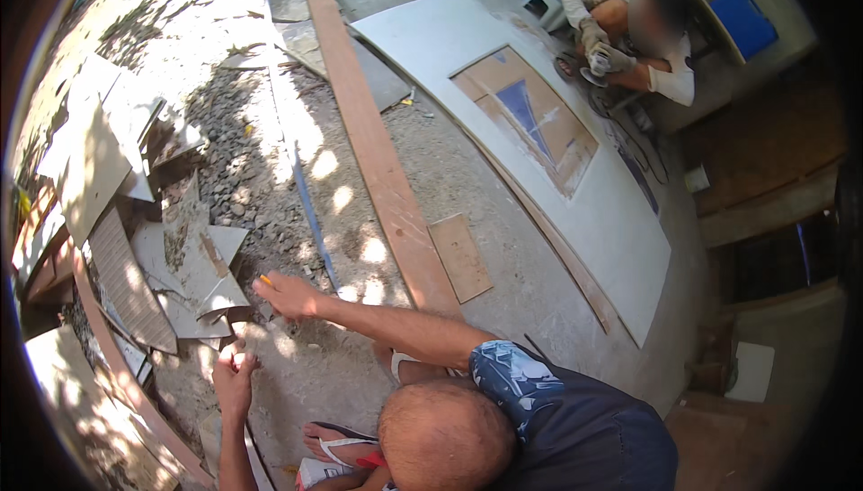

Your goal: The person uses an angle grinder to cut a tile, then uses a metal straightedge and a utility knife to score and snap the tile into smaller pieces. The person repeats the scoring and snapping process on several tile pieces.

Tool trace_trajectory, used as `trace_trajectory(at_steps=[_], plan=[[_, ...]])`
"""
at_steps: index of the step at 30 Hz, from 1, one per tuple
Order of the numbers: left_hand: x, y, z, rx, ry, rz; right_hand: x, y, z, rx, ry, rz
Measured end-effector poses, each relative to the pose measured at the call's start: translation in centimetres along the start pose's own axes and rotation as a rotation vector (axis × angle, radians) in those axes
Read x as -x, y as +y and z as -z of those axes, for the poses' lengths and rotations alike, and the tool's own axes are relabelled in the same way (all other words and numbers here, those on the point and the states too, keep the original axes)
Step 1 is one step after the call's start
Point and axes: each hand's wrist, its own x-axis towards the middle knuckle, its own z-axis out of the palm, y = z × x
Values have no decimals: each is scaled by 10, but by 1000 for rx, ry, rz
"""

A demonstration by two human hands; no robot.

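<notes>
Several broken pale grey flat board fragments [193,257] lie heaped on the gravel at the left, with a larger tan sheet offcut [90,176] tilted above them and a curved reddish timber strip [108,347] running along the lower left edge. Just below and right of the fragments, the person's left hand [235,376] rises from the lower edge on a bare forearm; its fingers are spread apart, it holds nothing, and it hovers over the dusty concrete ground [306,374], close to the nearest fragment but not touching it. The person's right hand is out of view. Immediately right, a co-worker's hand [288,296] reaches across on an outstretched arm, closed on a short yellow pencil-like stick [266,281] whose tip points at the fragments; this co-worker crouches at bottom centre in a dark blue patterned shirt [575,428], one foot in a red-strapped sandal [337,444]. A thin blue rod [310,212] lies on the gravel above that hand. Next comes a long reddish-brown wooden plank [373,140] running diagonally, with a small rectangular plywood offcut [460,257] just beside it. Further right lies a large white flat panel [620,230] with a rectangular brown recess. At upper right, another person [652,41] sits bent over the panel's far end, near a blue plastic container [744,22]
</notes>
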Motion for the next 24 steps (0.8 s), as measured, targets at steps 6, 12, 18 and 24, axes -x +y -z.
trace_trajectory(at_steps=[6, 12, 18, 24], plan=[[-13, 19, -2, 27, -313, 35, 119, 108, 71, 189, 407, 101], [-52, 40, 2, -29, -463, 250, 326, 190, 93, 322, 944, -150], [-78, 18, 9, 219, -268, 387, 474, 277, 114, 537, 1281, -720], [-57, 40, 3, 186, -293, 290, 540, 339, 124, 500, 1053, -486]])
